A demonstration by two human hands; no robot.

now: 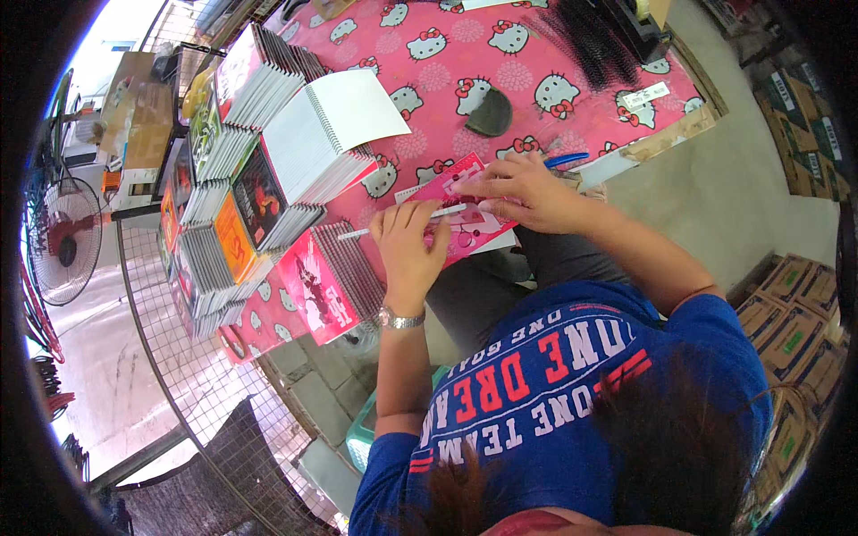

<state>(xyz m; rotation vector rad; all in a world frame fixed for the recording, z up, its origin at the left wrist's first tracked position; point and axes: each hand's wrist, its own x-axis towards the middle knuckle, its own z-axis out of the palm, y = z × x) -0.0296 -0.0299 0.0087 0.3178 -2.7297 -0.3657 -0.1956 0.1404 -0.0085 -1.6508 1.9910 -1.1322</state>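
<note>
As I look down past the blue shirt, both hands sit on one booklet at the table's near edge.

Left hand [409, 243]: my fingers curl loosely round a thin white plastic binding rod [404, 222], pinching it near its middle.

Rod axis: it runs left to right, rising slightly rightward, across the booklet's near-left edge.

Right hand [525, 189]: fingers spread flat, pressing down the pink printed paper booklet [456, 207]; I see nothing gripped.

Booklet position: directly under both hands, lying on the pink cartoon-cat tablecloth [465, 80].

Nearer hand: the left, already on the rod.

Surroundings: stacks of spiral-bound notebooks [268, 152] stand to the left; black binding coils [585, 36] lie farther away, well apart.
</note>
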